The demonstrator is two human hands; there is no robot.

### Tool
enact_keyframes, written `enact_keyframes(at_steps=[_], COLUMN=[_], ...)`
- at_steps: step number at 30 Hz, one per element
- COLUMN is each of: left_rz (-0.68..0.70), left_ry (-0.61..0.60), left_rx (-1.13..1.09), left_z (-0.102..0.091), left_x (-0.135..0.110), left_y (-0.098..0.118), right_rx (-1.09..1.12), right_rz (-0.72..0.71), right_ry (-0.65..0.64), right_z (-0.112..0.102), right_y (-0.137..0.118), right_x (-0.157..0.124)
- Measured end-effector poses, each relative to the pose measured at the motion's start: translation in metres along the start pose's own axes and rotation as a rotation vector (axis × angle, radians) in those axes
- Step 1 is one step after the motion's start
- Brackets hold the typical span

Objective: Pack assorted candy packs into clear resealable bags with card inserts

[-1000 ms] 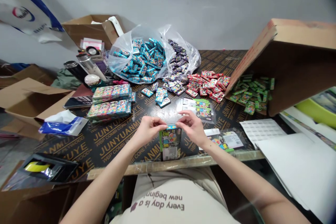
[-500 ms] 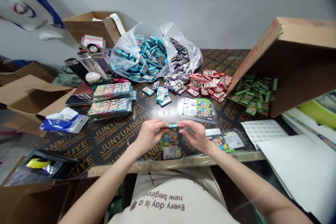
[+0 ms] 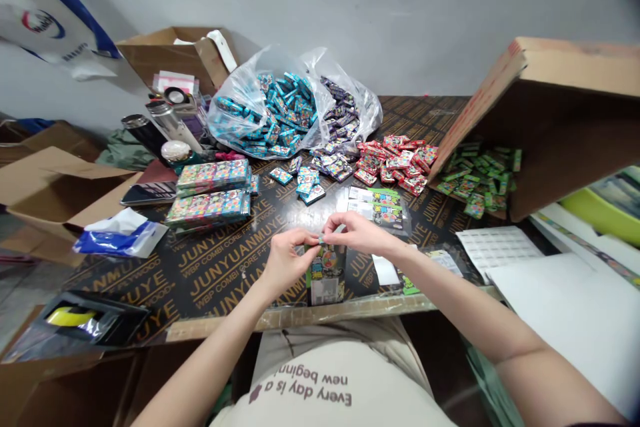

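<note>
Black plywood worktop (image 3: 220, 260) with gold lettering fills my view, and at its near edge the filled clear pack (image 3: 326, 277) stands upright, bright print above a white panel. Half a second ago my hands sat at its two top corners. Now the right hand (image 3: 355, 232) has slid left to meet the left hand (image 3: 287, 260), so I judge the work is on the top flap. Each grip is pressed together, pinching that top edge. Flat printed sleeves (image 3: 380, 205) lie just behind, with red boxes (image 3: 397, 160) and a bag of blue boxes (image 3: 273, 110) farther back.
</note>
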State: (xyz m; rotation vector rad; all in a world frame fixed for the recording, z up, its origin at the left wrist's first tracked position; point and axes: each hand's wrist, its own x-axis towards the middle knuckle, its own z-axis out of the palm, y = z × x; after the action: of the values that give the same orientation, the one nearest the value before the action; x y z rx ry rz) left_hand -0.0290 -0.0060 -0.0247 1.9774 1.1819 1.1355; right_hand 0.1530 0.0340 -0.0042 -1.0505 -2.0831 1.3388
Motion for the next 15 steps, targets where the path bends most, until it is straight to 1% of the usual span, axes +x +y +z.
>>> enact_keyframes(at_steps=[2,5,7,9,11,13,14,15], left_rz=[0.024,0.039,0.03,0.005,-0.071,-0.211,-0.284,-0.345], left_ry=[0.009,0.047,0.078,0.097,0.11,0.116,0.101,0.078], left_rx=[0.021,0.069,0.112,0.126,0.063,-0.117,-0.232,-0.339], left_z=[0.002,0.006,0.01,0.014,0.02,0.026,0.028,0.028], left_x=[-0.001,-0.002,-0.002,-0.003,-0.007,-0.014,-0.018,-0.023], left_y=[0.0,0.001,0.001,0.0,-0.004,-0.009,-0.012,-0.015], right_rx=[0.02,0.005,0.006,0.085,0.249,0.392,0.399,0.337], right_rz=[0.014,0.032,0.043,0.059,0.094,0.149,0.173,0.189], right_ry=[-0.008,0.02,0.05,0.114,0.188,0.228,0.243,0.273], right_z=[0.002,0.003,0.007,0.014,0.021,0.022,0.019,0.012], right_y=[0.003,0.004,0.004,0.005,0.009,0.019,0.027,0.037], right_x=[0.002,0.003,0.002,0.001,0.001,0.002,0.002,0.001])
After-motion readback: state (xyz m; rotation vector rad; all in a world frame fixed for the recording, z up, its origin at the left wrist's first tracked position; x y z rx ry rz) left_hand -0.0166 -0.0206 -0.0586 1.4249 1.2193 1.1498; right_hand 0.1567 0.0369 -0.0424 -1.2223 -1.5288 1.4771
